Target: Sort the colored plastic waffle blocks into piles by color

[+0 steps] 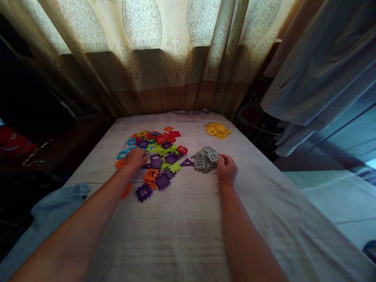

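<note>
Over the left side of a mixed heap of toothed interlocking plastic tiles, my left hand [136,158] is closed, its fingers curled down. What it grips, if anything, is hidden. Purple tiles [172,158], lime green tiles [175,167], orange tiles [151,174], blue tiles [132,141] and red tiles [174,134] lie mixed beside it. To the right of the heap is a pile of grey tiles [201,164]. At its right edge my right hand [226,168] pinches the edge of a grey interlocking tile [210,154], which lies against the others.
A separate pile of yellow tiles [217,130] lies at the far right of the cloth-covered surface [176,227]. Patterned curtains [176,74] hang behind it. Light blue fabric [58,211] lies at the left edge; hanging cloth [305,78] is at right.
</note>
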### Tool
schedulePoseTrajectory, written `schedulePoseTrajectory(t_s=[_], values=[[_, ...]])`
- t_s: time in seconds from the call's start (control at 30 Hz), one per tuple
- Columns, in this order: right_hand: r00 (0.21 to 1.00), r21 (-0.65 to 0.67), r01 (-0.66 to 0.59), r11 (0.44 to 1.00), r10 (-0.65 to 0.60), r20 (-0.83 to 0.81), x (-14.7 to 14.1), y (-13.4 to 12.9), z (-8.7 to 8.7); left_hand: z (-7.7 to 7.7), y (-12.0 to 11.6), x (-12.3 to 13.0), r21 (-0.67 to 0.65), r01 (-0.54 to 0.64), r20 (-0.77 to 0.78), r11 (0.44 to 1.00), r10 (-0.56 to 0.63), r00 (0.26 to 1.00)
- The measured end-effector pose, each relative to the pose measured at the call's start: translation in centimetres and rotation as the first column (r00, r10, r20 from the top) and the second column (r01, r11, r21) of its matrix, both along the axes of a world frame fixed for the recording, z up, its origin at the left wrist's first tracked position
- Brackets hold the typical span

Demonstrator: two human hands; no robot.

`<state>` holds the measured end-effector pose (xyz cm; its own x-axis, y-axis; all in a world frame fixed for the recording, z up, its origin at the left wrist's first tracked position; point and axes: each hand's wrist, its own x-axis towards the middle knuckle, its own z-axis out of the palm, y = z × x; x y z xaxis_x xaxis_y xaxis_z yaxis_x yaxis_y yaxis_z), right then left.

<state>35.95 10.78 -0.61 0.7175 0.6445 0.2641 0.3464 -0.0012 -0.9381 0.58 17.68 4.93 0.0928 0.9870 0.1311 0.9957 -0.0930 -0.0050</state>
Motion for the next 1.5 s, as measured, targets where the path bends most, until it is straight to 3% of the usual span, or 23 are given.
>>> schedulePoseTrajectory(t_s=[0.1,0.2,0.37,0.5,0.63,0.73,0.83,0.9,0.97,1.07,1.17,1.37,1.5], values=[[1.000,-0.014,-0.012,1.000,0.012,-0.016,0.0,0.0,0.1,1.1,-0.2,0.2,0.005,-0.020,0.019,1.000,0.019,1.000],[0.999,-0.022,-0.021,1.000,0.020,-0.027,0.0,-0.1,0.3,2.2,-0.5,2.1,0.006,0.006,0.066,1.000,-0.006,0.998],[1.000,-0.017,-0.005,1.000,0.005,-0.020,-0.2,-0.2,0.5,3.1,-1.6,10.0,0.017,0.242,0.251,0.970,-0.238,0.938],[1.000,-0.003,0.000,1.000,0.000,-0.017,-0.2,-0.1,0.4,2.9,-2.3,16.5,-0.007,0.359,0.344,0.933,-0.335,0.877],[1.000,0.027,-0.012,1.000,0.012,-0.023,-0.1,0.0,0.0,1.6,-2.1,19.1,0.002,0.458,0.369,0.889,-0.426,0.826],[1.000,0.008,0.011,1.000,-0.012,0.025,-0.2,-0.1,0.0,0.1,-1.4,17.9,-0.061,0.490,0.246,0.869,-0.463,0.851],[0.966,0.027,0.023,0.999,-0.029,0.258,-0.8,-0.5,0.5,-1.4,-0.7,15.1,-0.173,0.507,0.129,0.845,-0.491,0.862],[0.885,-0.011,-0.038,0.999,0.039,0.464,-1.5,-0.9,0.8,-2.0,-0.4,13.4,-0.153,0.506,0.101,0.849,-0.496,0.863],[0.787,-0.160,-0.093,0.983,0.171,0.593,-2.3,-1.3,1.1,-2.3,-0.2,12.1,-0.120,0.490,0.109,0.863,-0.479,0.871],[0.699,-0.438,-0.122,0.891,0.391,0.599,-3.3,-1.4,1.3,-2.5,-0.2,11.0,-0.104,0.457,0.147,0.883,-0.441,0.885],[0.668,-0.580,-0.120,0.805,0.498,0.553,-3.6,-0.9,1.6,-2.8,-0.4,9.9,-0.071,0.439,0.193,0.896,-0.420,0.887],[0.635,-0.627,-0.108,0.771,0.539,0.553,-3.4,2.4,2.3,-3.7,-1.9,7.7,0.073,0.399,0.246,0.914,-0.405,0.881],[0.633,-0.623,-0.093,0.776,0.529,0.565,-4.0,6.0,2.2,-3.7,-2.9,7.4,0.083,0.369,0.273,0.926,-0.377,0.885]])
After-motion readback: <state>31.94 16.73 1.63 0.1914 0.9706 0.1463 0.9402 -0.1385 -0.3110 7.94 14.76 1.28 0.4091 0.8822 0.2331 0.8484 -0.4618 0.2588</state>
